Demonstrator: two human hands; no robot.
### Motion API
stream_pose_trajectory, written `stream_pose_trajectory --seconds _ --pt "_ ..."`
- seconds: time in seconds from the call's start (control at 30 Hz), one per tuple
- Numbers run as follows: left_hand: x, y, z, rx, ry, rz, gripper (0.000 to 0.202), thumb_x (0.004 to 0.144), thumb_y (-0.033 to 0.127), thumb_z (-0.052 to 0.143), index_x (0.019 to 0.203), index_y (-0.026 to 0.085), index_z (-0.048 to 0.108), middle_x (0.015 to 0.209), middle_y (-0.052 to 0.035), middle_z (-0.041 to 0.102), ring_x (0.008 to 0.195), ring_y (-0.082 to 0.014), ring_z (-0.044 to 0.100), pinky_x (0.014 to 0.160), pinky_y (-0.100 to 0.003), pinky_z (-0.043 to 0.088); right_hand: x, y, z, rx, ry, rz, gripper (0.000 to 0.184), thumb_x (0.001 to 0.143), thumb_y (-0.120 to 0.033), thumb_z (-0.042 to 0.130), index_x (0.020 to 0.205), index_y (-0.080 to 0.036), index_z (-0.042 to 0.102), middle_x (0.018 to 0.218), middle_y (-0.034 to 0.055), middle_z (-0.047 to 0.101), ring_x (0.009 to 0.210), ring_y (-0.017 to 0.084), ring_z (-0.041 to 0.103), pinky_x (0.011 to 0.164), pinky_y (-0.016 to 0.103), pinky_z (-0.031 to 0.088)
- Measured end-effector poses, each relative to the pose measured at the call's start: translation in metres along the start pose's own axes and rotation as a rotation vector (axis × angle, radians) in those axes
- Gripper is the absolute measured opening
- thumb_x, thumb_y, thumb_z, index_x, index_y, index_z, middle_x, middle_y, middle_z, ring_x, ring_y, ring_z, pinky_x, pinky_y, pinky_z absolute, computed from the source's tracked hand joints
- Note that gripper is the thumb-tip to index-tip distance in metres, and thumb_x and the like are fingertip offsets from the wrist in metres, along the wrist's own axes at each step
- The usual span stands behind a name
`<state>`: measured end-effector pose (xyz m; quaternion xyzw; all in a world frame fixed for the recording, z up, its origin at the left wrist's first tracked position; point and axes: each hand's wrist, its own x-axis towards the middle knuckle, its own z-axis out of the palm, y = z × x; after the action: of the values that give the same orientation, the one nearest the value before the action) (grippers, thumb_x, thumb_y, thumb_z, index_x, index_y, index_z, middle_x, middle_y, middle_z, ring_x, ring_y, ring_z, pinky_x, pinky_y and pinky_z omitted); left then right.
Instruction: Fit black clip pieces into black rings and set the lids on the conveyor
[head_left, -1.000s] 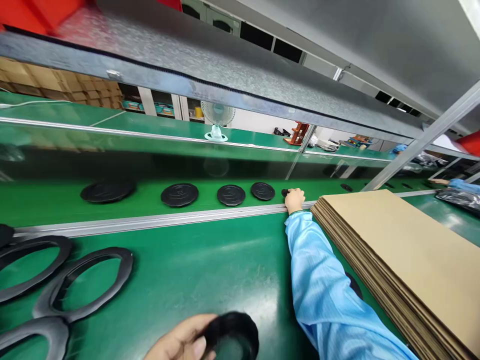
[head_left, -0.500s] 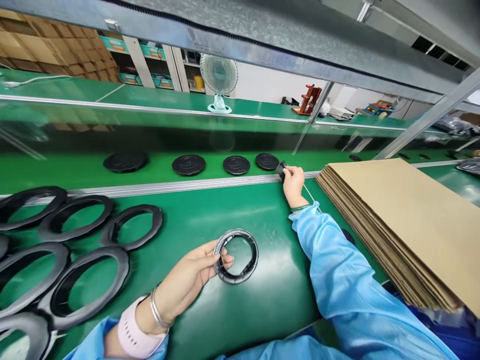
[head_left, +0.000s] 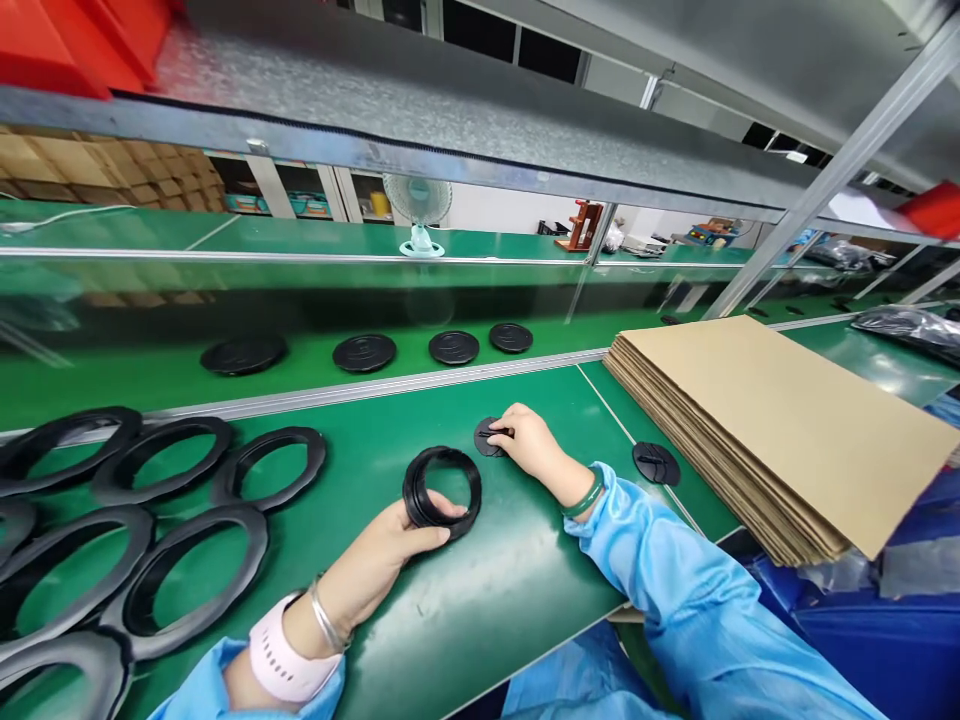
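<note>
Mid-assembly, looks like: left hand (head_left: 390,545) gripping round black plastic ring (head_left: 442,492) on green bench mat (head_left: 360,470), right hand (head_left: 531,445) pinching small black disc (head_left: 487,437) just beside it. Probably needs lining up disc over ring next.

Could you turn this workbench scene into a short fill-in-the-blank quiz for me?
1. The left hand holds a black ____ on the green table.
2. The right hand touches a small black ____.
3. On the belt behind, ____ black discs lie in a row.
4. The stack of cardboard sheets lies to the person's ____.

Missing words: ring; disc; four; right
</note>
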<state>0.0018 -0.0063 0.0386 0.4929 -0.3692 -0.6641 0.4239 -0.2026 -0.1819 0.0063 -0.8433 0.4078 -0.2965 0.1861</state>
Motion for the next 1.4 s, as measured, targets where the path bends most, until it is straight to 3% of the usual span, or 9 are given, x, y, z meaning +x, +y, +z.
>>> stream_pose_trajectory --seconds 0.13,0.3,0.4,0.53,0.87,0.97,1.1,1.2,1.4 --pt "-0.002 0.005 -0.004 0.056 -0.022 -0.042 0.037 0.076 0.045 0.076 0.098 0.015 0.07 0.102 -0.0087 0.069 0.103 -0.0266 0.062 0.096 -0.037 0.047 0.005 0.001 -0.005 0.037 0.015 0.043 0.011 0.073 -0.008 0.083 0.076 -0.017 0.077 0.079 0.0034 0.065 0.078 0.017 0.061 0.075 0.029 0.05" --pt "0.008 -0.001 -0.003 0.231 0.13 0.035 0.045 0.062 0.033 0.086 0.093 0.017 0.057 0.096 -0.0087 0.072 0.091 -0.0257 0.067 0.086 -0.038 0.052 -0.001 -0.013 -0.018 0.155 0.082 0.058 0.008 0.08 -0.012 0.078 0.084 -0.018 0.078 0.076 0.0013 0.061 0.073 0.015 0.059 0.071 0.029 0.049" --pt "0.013 -0.007 0.001 0.24 0.19 0.063 0.056 0.062 0.031 0.085 0.105 0.018 0.052 0.098 -0.0095 0.074 0.096 -0.0292 0.069 0.09 -0.044 0.053 -0.012 -0.032 -0.027 0.324 0.184 -0.03 0.007 0.082 -0.015 0.077 0.088 -0.02 0.078 0.074 -0.0001 0.059 0.069 0.013 0.058 0.066 0.027 0.049" --pt "0.014 -0.011 0.007 0.316 0.291 0.155 0.061 0.064 0.035 0.087 0.115 0.018 0.057 0.107 -0.0089 0.072 0.102 -0.0286 0.067 0.091 -0.039 0.053 -0.024 -0.053 -0.037 0.376 0.354 -0.179 0.008 0.089 -0.024 0.071 0.094 -0.021 0.077 0.072 0.0008 0.058 0.068 0.014 0.056 0.063 0.029 0.05" --pt "0.012 -0.011 0.001 0.24 0.176 0.097 0.033 0.069 0.027 0.08 0.094 0.014 0.063 0.095 -0.0071 0.072 0.084 -0.0207 0.068 0.08 -0.032 0.056 -0.032 -0.062 -0.049 0.336 0.546 -0.24 0.01 0.09 -0.023 0.07 0.098 -0.024 0.075 0.075 0.0019 0.061 0.072 0.016 0.058 0.065 0.033 0.05" --pt "0.011 -0.01 0.003 0.168 0.176 0.083 0.043 0.066 0.025 0.081 0.102 0.016 0.059 0.096 -0.0052 0.07 0.077 -0.0189 0.066 0.074 -0.032 0.057 -0.04 -0.069 -0.041 0.299 0.476 -0.341 0.01 0.091 -0.024 0.069 0.1 -0.022 0.073 0.076 0.0029 0.061 0.07 0.016 0.057 0.064 0.031 0.051" --pt "0.011 -0.013 0.006 0.122 0.155 0.084 0.062 0.065 0.025 0.085 0.118 0.017 0.055 0.108 -0.0075 0.071 0.098 -0.023 0.066 0.09 -0.036 0.054 -0.045 -0.071 -0.016 0.119 0.278 -0.508 0.015 0.098 -0.025 0.058 0.098 -0.017 0.071 0.074 0.0038 0.06 0.07 0.016 0.056 0.067 0.031 0.051" --pt "0.011 -0.016 0.006 0.131 0.168 0.076 0.06 0.065 0.027 0.086 0.117 0.015 0.057 0.115 -0.0094 0.07 0.108 -0.0256 0.064 0.1 -0.039 0.05 -0.046 -0.069 -0.001 0.014 0.186 -0.525 0.02 0.1 -0.026 0.053 0.096 -0.017 0.07 0.077 0.005 0.061 0.073 0.017 0.057 0.071 0.031 0.052" --pt "0.014 -0.021 0.004 0.101 0.241 0.091 0.074 0.06 0.026 0.089 0.123 0.017 0.051 0.12 -0.0085 0.067 0.111 -0.0262 0.062 0.099 -0.04 0.05 -0.048 -0.064 0.006 -0.063 0.096 -0.547 0.021 0.1 -0.027 0.052 0.094 -0.016 0.069 0.08 0.0058 0.06 0.075 0.017 0.055 0.073 0.03 0.052"
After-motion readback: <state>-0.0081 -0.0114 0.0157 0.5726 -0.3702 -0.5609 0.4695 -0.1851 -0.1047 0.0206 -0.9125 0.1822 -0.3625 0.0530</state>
